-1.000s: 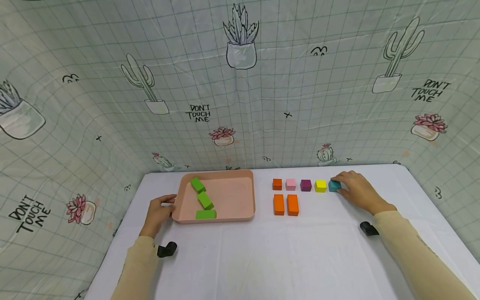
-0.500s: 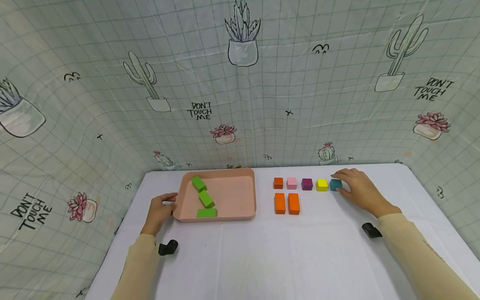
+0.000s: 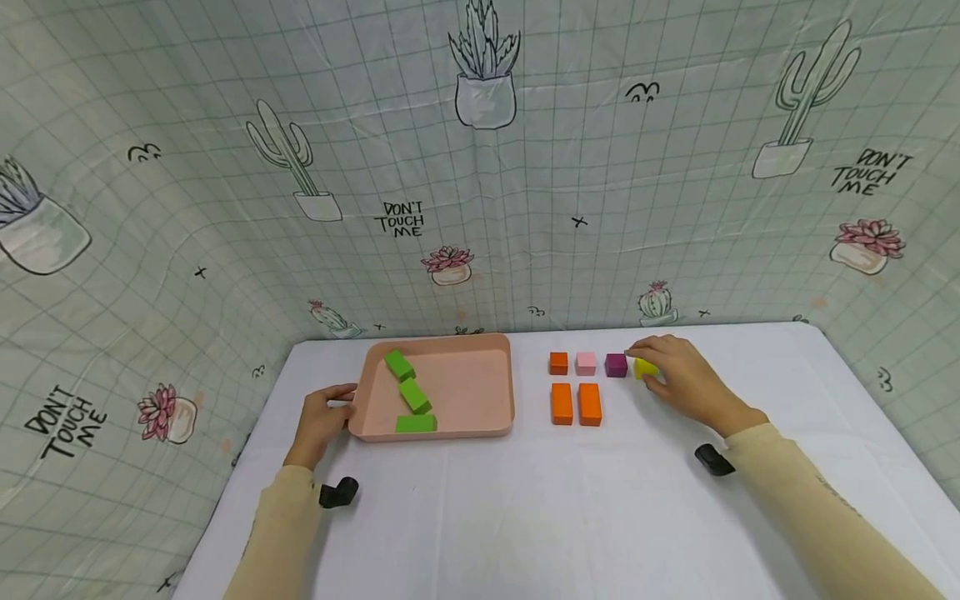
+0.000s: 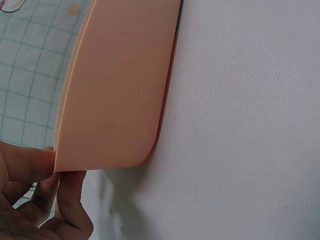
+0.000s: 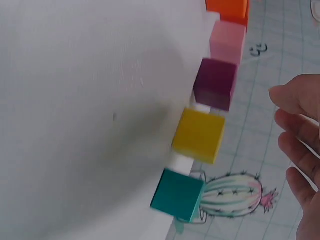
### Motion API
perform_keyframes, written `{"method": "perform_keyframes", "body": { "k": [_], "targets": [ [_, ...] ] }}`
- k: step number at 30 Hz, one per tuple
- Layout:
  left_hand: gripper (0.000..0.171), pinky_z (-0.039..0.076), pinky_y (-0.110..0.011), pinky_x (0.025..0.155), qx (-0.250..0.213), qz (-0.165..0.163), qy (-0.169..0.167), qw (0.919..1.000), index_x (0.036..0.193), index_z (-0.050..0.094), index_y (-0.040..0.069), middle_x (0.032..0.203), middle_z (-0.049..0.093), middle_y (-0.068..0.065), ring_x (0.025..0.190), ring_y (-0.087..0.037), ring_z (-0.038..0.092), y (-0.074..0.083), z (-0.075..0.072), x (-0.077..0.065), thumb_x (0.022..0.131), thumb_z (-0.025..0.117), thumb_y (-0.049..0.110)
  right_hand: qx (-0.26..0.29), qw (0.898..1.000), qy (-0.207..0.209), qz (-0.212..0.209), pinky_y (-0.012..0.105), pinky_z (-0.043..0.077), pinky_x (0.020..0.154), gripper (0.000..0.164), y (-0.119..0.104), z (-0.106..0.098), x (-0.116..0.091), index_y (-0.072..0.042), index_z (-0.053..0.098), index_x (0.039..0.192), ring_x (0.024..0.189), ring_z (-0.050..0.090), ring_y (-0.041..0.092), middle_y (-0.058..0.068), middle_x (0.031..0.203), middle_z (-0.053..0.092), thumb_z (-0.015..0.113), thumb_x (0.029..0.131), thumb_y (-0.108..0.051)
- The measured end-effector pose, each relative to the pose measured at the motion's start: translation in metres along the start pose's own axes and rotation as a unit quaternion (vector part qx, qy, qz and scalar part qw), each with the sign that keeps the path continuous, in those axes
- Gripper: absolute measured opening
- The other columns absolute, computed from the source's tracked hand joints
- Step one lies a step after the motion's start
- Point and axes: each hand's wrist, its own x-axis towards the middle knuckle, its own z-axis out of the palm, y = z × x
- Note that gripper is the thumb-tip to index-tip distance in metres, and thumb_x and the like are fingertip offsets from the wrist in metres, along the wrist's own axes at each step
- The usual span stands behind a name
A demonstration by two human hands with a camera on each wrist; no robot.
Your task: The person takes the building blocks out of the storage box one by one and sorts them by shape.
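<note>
The yellow cube (image 5: 199,135) sits right of centre in the head view, partly covered by the right hand (image 3: 686,379). Half a second ago that hand was at the teal cube (image 5: 177,195); it has now shifted leftward in the frame, making yellow the likelier cube in play. Its thumb and fingers stand either side of the yellow cube in the head view, but the right wrist view shows nothing between them. Whether they touch the cube is hard to say, given the overlap. Left along the row lie the purple cube (image 3: 617,366), pink cube (image 3: 586,364) and orange cube (image 3: 558,363), with two orange blocks (image 3: 590,404) below. At centre-left, the left hand (image 3: 321,421) pinches the left edge of the tray (image 3: 472,383), which holds three green blocks (image 3: 415,397).
</note>
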Motion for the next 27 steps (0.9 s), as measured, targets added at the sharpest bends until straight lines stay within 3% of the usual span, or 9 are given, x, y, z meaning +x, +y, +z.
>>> {"method": "perform_keyframes", "body": {
  "k": [8,18,27],
  "targets": [
    [0.046,0.051,-0.021,0.067,-0.006,-0.01,-0.002,0.9999,0.143,0.057,-0.011,0.133,0.058,-0.03,0.091,-0.022,0.061,0.001,0.0,0.0,0.097,0.053,-0.006,0.014,0.999,-0.029,-0.027,0.06,0.048,0.105,0.037,-0.02,0.017,0.007,0.001,0.074,0.121,0.116,0.062,0.039,0.016,0.123,0.07,0.082,0.086,0.003],
    [0.047,0.05,-0.019,0.067,-0.006,-0.005,0.001,1.0,0.142,0.058,-0.012,0.133,0.059,-0.03,0.09,-0.019,0.06,0.001,0.0,0.0,0.096,0.054,-0.006,0.03,0.995,-0.013,-0.094,0.056,0.05,0.101,0.045,-0.051,0.029,0.021,0.0,0.073,0.125,0.114,0.063,0.035,0.011,0.122,0.07,0.081,0.082,0.009],
    [0.046,0.05,-0.019,0.067,-0.011,0.001,-0.002,0.9999,0.141,0.058,-0.013,0.133,0.059,-0.031,0.089,-0.017,0.061,0.0,-0.001,-0.001,0.096,0.055,-0.006,0.057,0.989,-0.025,-0.133,0.052,0.049,0.108,0.043,-0.079,0.047,0.038,-0.002,0.073,0.126,0.12,0.061,0.032,0.009,0.126,0.07,0.082,0.084,0.005]
  ]
}}
